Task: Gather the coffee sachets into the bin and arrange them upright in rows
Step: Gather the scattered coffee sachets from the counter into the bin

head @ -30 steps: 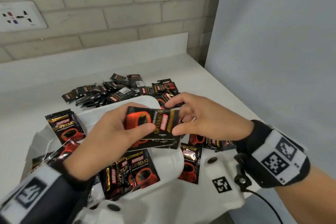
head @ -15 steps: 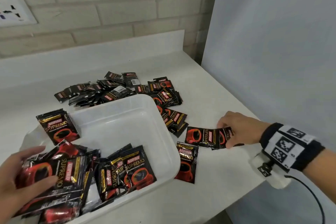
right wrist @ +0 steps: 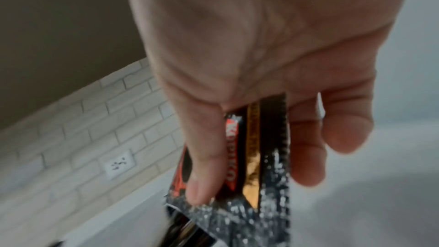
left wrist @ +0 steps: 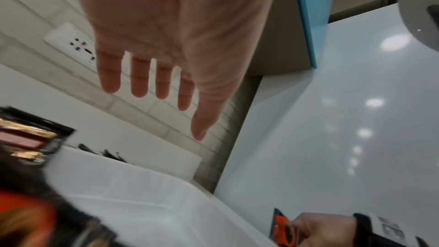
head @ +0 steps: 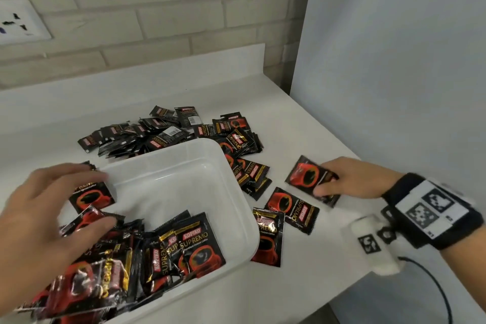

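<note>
A white plastic bin [head: 205, 141] stands on the white counter. Black-and-red coffee sachets [head: 184, 244] lie in a loose heap in its near-left corner, and one sachet [head: 92, 194] leans against its left wall. My left hand [head: 100, 198] hovers over that heap with straight, spread fingers [left wrist: 140, 82] and holds nothing. Right of the bin, my right hand [head: 320, 179] pinches a sachet [head: 305, 175] between thumb and fingers, tilted up off the counter; the right wrist view shows this sachet [right wrist: 251, 157], perhaps with a second behind it. Two sachets [head: 292, 208] lie flat beside the bin.
A big pile of loose sachets [head: 168, 131] lies behind the bin and along its right side. A brick wall with a socket [head: 21, 21] closes the back, and a grey panel [head: 394, 60] the right. The counter's edge [head: 342, 294] runs close under my right wrist.
My left hand has let go of its stack of sachets in the bin and risen over it, open. My right hand has lifted a sachet off the counter.
</note>
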`<state>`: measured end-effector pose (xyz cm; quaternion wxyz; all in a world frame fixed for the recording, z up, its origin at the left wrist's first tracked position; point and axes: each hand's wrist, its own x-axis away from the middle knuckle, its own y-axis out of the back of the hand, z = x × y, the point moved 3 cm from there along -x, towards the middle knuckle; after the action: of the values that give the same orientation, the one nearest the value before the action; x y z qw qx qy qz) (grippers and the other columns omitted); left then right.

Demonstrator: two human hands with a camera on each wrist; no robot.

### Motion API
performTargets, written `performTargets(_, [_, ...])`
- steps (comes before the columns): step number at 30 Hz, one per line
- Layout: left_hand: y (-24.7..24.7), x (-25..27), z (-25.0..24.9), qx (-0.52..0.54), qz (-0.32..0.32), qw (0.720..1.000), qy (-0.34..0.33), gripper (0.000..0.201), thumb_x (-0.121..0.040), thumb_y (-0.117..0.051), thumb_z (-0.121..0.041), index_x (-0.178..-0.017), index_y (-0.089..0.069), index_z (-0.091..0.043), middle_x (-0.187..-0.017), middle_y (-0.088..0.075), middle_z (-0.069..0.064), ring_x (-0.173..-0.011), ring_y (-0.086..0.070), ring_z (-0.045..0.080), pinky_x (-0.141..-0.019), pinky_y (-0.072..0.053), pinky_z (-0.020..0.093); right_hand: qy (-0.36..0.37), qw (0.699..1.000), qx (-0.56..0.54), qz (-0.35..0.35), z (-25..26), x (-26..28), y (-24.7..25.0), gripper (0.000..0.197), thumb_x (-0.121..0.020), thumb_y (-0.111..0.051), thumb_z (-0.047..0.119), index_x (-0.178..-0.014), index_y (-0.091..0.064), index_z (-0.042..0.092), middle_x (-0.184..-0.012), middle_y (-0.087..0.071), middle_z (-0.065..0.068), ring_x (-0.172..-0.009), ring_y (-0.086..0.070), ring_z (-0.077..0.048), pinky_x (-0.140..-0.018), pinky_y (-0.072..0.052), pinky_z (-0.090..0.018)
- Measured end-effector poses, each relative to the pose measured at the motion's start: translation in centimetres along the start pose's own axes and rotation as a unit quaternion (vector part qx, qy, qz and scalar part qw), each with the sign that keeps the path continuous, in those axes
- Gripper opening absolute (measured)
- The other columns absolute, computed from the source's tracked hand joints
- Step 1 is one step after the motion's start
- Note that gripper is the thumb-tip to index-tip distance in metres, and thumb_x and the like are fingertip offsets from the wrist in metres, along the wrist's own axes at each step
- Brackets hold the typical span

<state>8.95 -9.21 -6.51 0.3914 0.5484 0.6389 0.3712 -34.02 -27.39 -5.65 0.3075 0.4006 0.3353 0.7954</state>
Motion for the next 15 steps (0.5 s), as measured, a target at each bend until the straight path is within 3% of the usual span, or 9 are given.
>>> performTargets(2, [1.2,-1.6,-8.0,0.019,0.039,0.999,0.006,0.056,-0.064,-0.062,-0.066,-0.115,-0.040,-0.065,-0.120,-0.042,-0.038,-0.112,-0.048,0.010,-0.087,-0.046,0.043,0.038,0.998,0.005,0.047,1.2,-0.5,-2.2,0.018,-0.081,-0.068,0.034,-0.084,-0.063,0.017,-0.089,-0.066,-0.006,-0.078,-0.059,-0.015,-0.073,-0.046,-0.029])
performTargets(4, [1.6,-2.9,-14.2,0.023,0.050,0.998,-0.021,0.039,-0.072,-0.057,-0.065,-0.106,-0.037,-0.070,-0.110,-0.040,-0.045,-0.105,-0.044,-0.003,-0.092,-0.040,0.034,0.045,0.996,0.068,0.047,1.7,-1.2,-4.1,0.026,-0.079,-0.068,0.036,-0.088,-0.064,0.013,-0.104,-0.057,-0.006,-0.091,-0.055,-0.019,-0.082,-0.047,-0.033])
performTargets(6, [0.5,-4.5,-16.9,0.025,0.098,0.993,-0.063,0.032,-0.077,-0.056,-0.053,-0.102,-0.039,-0.062,-0.107,-0.036,-0.045,-0.100,-0.037,-0.017,-0.096,-0.033,0.021,0.028,0.992,0.122,0.016,1.8,-1.4,-5.0,0.034,-0.078,-0.067,0.039,-0.099,-0.061,0.013,-0.112,-0.042,0.000,-0.101,-0.045,-0.017,-0.088,-0.043,-0.032])
performTargets(9, [-1.8,-8.1,-18.8,0.009,0.139,0.986,-0.094,0.036,-0.088,-0.059,-0.032,-0.120,-0.045,-0.042,-0.112,-0.040,-0.027,-0.100,-0.035,-0.009,-0.090,-0.024,0.005,0.020,0.993,0.116,-0.005,2.1,-1.2,-5.4,0.024,-0.077,-0.069,0.037,-0.083,-0.051,0.024,-0.104,-0.037,0.004,-0.093,-0.041,-0.014,-0.079,-0.041,-0.027])
performTargets(11, [-2.8,-10.9,-19.5,-0.016,0.150,0.984,-0.091,0.041,-0.091,-0.057,-0.028,-0.131,-0.046,-0.029,-0.122,-0.046,-0.015,-0.103,-0.037,-0.003,-0.085,-0.025,0.006,0.000,0.995,0.098,-0.003,2.1,-1.0,-5.3,0.036,-0.075,-0.071,0.034,-0.071,-0.035,0.032,-0.099,-0.039,0.003,-0.086,-0.042,-0.013,-0.068,-0.038,-0.024])
performTargets(12, [-3.1,-12.2,-19.7,-0.023,0.158,0.984,-0.082,0.044,-0.092,-0.056,-0.027,-0.134,-0.044,-0.026,-0.131,-0.046,-0.011,-0.108,-0.041,0.001,-0.088,-0.027,0.010,-0.012,0.996,0.088,-0.002,2.0,-1.0,-5.3,0.041,-0.073,-0.073,0.033,-0.071,-0.032,0.033,-0.097,-0.040,0.004,-0.084,-0.042,-0.013,-0.063,-0.036,-0.022])
performTargets(15, [-4.1,-14.9,-20.3,-0.059,0.198,0.976,-0.067,0.054,-0.092,-0.056,-0.028,-0.142,-0.036,-0.021,-0.145,-0.040,-0.002,-0.129,-0.040,0.012,-0.102,-0.032,0.024,-0.034,0.998,0.058,0.002,1.9,-1.1,-5.2,0.045,-0.071,-0.076,0.030,-0.089,-0.035,0.029,-0.097,-0.045,0.004,-0.080,-0.045,-0.013,-0.060,-0.035,-0.022])
